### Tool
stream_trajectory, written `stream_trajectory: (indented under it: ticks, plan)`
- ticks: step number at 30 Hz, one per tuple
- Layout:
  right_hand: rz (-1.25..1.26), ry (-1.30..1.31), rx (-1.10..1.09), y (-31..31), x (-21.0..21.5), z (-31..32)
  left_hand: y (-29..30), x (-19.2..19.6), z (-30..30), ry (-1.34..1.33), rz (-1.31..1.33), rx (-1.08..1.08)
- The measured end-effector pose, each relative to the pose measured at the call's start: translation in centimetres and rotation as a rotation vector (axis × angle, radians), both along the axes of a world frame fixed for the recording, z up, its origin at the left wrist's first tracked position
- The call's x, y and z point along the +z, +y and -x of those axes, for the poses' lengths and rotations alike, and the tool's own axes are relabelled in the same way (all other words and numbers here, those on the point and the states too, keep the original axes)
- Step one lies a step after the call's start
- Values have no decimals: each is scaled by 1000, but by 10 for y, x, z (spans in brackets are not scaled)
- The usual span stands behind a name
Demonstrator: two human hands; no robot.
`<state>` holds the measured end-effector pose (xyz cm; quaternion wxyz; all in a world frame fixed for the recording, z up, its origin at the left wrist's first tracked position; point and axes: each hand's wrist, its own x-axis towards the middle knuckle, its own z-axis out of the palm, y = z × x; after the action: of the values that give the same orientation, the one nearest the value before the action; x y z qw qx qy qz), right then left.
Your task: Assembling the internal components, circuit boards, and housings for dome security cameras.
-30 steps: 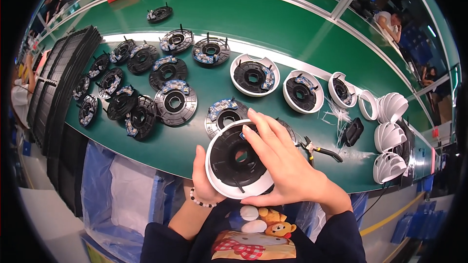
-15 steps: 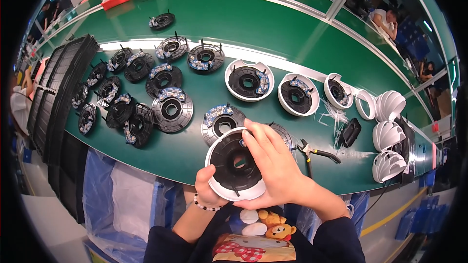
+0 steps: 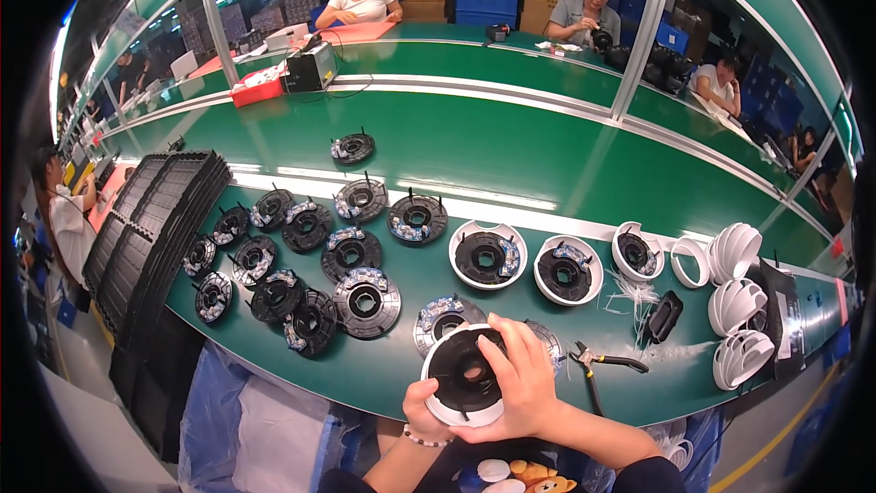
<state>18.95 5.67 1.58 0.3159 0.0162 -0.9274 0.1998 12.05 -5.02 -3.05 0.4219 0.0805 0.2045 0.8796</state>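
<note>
A white round housing (image 3: 489,415) with a black disc (image 3: 454,367) seated inside it is held between my hands, tilted above the bench's near edge. My left hand (image 3: 425,413) grips the lower left rim, its thumb on the edge. My right hand (image 3: 524,376) wraps the right side, fingers lying over the disc. Just beyond it, a black disc with a blue circuit board (image 3: 442,319) lies partly hidden. Another disc (image 3: 551,343) shows behind my right hand. To the right rest diagonal cutters (image 3: 598,361) with black and yellow handles.
Several black discs with boards (image 3: 367,301) cover the left bench beside stacked black trays (image 3: 151,237). Further right stand white housings with discs (image 3: 567,271), plastic scraps (image 3: 634,297), a black part (image 3: 664,317) and stacked white shells (image 3: 741,358). People sit beyond the green bench (image 3: 511,160).
My view has tipped upward, so the bench and hands appear lower and the people opposite show. Both hands keep their grip on the white housing.
</note>
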Motion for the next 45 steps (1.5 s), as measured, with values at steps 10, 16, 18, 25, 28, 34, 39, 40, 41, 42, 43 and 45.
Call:
stream_trajectory:
  ticks: [10, 16, 18, 25, 28, 34, 39, 40, 41, 42, 43, 45]
  plan:
    - [19, -88, 134, 1, 15, 0, -8, -19, 11, 48, -244, -141]
    - [-50, -141, 82, -5, 22, 0, -4, -11, 7, 161, -329, -69]
    - [-19, -117, 65, -3, 22, 5, 0, -8, 9, 229, -361, -29]
    - [-28, -59, -17, -7, 13, 9, 5, 9, 5, 4, -188, 56]
    - [-12, -14, -40, -9, 5, 9, 5, 10, 2, -15, -177, 59]
    - [71, 84, -61, -12, -10, 6, 8, 1, -7, 121, -200, 117]
    - [99, 124, -100, -9, -21, 2, 17, -9, -11, 114, -309, 83]
    - [118, 141, -97, -10, -20, 3, 14, -7, -11, 114, -301, 90]
    - [130, 154, -80, -12, -20, 3, 12, -5, -12, 132, -248, 127]
    - [139, 165, -70, -14, -20, 4, 9, -4, -12, 150, -195, 163]
    - [141, 162, -84, -11, -23, 2, 12, -7, -16, 151, -145, 176]
    - [161, 131, -65, -4, -22, 0, 20, -12, -17, 92, -153, 157]
